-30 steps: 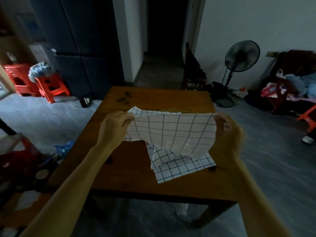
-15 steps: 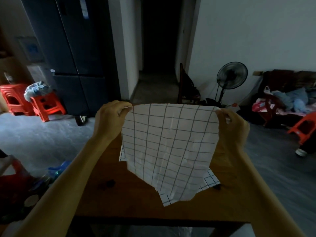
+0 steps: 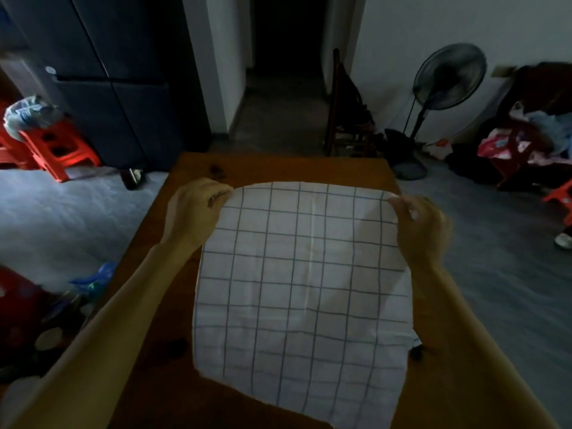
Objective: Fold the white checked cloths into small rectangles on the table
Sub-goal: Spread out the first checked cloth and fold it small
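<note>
Hands pinch the far corners of a white checked cloth (image 3: 300, 283), left hand (image 3: 193, 209) at center left, right hand (image 3: 421, 226) at center right, holding it spread open over a wooden table (image 3: 278, 168) mid-frame. Behind, a fan (image 3: 448, 77) stands upper right; red stools (image 3: 49, 147) sit at left.

A second ago the white cloth with thin dark grid lines (image 3: 297, 283) hung crumpled between the left hand (image 3: 193, 209) and right hand (image 3: 421, 226). Now it is spread open, hiding the second checked cloth beneath.
</note>
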The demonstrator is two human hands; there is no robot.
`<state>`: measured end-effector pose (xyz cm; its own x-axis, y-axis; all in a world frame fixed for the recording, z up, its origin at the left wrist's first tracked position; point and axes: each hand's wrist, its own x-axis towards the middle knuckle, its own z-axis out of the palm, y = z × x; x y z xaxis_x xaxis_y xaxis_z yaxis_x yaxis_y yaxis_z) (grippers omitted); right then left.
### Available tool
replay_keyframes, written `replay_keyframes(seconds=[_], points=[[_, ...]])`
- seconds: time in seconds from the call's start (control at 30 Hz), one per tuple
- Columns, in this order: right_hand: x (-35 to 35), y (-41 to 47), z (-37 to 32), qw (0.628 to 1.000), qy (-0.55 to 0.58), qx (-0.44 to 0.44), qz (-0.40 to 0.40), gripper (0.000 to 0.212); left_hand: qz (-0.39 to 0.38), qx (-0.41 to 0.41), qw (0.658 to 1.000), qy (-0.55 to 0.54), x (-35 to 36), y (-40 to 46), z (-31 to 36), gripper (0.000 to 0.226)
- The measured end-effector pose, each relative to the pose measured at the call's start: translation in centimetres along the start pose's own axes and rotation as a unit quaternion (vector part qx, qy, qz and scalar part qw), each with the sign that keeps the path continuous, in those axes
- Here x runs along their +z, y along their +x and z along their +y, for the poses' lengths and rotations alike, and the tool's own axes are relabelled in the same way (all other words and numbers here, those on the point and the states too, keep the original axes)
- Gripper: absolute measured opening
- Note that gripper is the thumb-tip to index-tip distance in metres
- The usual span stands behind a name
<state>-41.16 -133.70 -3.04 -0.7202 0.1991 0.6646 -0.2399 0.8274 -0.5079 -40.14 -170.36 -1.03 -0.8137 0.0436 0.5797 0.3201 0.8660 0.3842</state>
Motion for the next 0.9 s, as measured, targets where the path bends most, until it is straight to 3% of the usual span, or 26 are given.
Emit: replay_keyframes(seconds=[0.37, 0.6, 0.9], points=[[12.2, -1.1, 12.8, 0.988, -0.022, 0.092, -0.121, 0.019, -0.171, -0.052, 0.984, -0.018, 16.7, 2.0, -5.4, 0.022], [11.9, -4.5, 13.9, 0.986, -0.019, 0.076, -0.147, 0.015, -0.204, -0.065, 0.977, -0.025, 18.8, 0.9, -6.5, 0.019], [6.8, -14.7, 10.9, 0.973, -0.031, 0.084, -0.214, 0.019, -0.283, -0.012, 0.959, -0.025, 15.9, -7.1, -6.3, 0.016]])
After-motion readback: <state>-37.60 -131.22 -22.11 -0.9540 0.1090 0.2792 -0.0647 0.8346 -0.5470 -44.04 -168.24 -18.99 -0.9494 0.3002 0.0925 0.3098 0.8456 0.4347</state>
